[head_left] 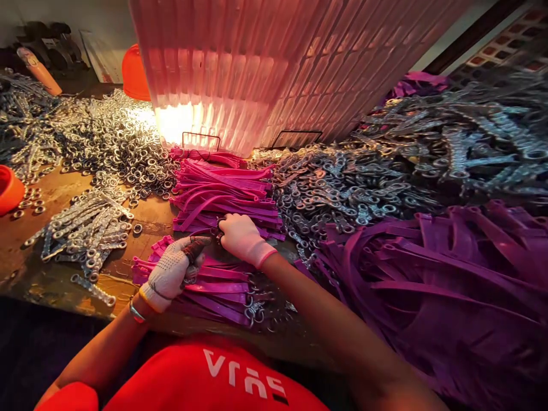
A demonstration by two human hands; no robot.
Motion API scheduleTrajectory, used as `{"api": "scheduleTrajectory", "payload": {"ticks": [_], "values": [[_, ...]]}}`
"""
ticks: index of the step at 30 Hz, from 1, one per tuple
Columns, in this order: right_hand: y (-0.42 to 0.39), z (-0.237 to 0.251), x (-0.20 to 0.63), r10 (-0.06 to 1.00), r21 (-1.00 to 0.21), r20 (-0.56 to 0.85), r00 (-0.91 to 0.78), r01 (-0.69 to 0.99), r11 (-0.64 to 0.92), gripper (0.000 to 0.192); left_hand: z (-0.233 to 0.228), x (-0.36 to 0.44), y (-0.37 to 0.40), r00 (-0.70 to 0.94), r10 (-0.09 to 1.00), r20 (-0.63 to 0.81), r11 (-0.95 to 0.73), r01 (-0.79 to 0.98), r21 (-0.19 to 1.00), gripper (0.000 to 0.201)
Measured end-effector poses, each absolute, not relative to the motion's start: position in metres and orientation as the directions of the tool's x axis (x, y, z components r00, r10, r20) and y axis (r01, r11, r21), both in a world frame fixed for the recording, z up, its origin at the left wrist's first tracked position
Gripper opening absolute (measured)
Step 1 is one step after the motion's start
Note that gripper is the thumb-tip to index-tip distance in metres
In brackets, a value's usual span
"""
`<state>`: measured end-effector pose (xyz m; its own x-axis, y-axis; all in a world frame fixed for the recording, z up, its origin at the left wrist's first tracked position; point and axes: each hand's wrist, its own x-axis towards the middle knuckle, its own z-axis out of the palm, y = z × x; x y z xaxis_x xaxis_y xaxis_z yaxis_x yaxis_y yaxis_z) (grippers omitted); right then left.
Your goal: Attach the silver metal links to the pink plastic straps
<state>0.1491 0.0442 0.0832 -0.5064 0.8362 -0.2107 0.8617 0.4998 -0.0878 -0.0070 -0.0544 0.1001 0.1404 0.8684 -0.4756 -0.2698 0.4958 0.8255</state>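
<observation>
My left hand [169, 271], in a dotted white glove with dark fingertips, is closed in a pinch over a bundle of magenta straps [222, 288]. My right hand [242, 237], in a pale glove, is closed too, its fingertips almost meeting the left ones. What they pinch is small and dark and I cannot make it out. Just beyond the hands lies a taller stack of magenta straps [222, 185] with looped ends. Metal rings or hooks [256, 311] hang at the right ends of the nearer bundle.
Heaps of metal rings [141, 165] and metal link pieces [85, 225] cover the left of the wooden table [149, 217]. More metal pieces [342, 182] and a big purple strap pile [428, 274] lie right. Behind stand corrugated translucent panels [222, 68] and an orange lamp [136, 74].
</observation>
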Motion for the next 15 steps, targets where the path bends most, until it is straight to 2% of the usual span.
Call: {"api": "scheduleTrajectory", "payload": {"ticks": [4, 7, 9, 10, 12, 15], "values": [[0.031, 0.099, 0.154, 0.827, -0.100, -0.169, -0.537, 0.844, 0.528, 0.026, 0.092, -0.008, -0.055, 0.138, 0.879, -0.457, 0.477, -0.254, 0.841, 0.041], [0.003, 0.128, 0.167, 0.773, -0.304, -0.157, -0.615, 0.775, 0.555, 0.020, 0.086, -0.009, -0.055, 0.213, 0.848, -0.486, 0.530, -0.296, 0.795, 0.035], [-0.023, 0.146, 0.177, 0.707, -0.475, -0.184, -0.682, 0.692, 0.544, 0.021, 0.083, -0.010, -0.052, 0.260, 0.799, -0.541, 0.601, -0.371, 0.708, 0.033], [-0.038, 0.153, 0.181, 0.689, -0.524, -0.192, -0.699, 0.666, 0.530, 0.020, 0.082, -0.012, -0.051, 0.280, 0.774, -0.568, 0.632, -0.408, 0.659, 0.034], [-0.066, 0.160, 0.189, 0.675, -0.551, -0.219, -0.704, 0.660, 0.510, 0.018, 0.082, -0.017, -0.046, 0.309, 0.749, -0.587, 0.656, -0.470, 0.590, 0.033], [-0.098, 0.157, 0.197, 0.652, -0.550, -0.288, -0.701, 0.679, 0.487, 0.021, 0.087, -0.028, -0.040, 0.293, 0.781, -0.552, 0.609, -0.554, 0.568, 0.019]]}}
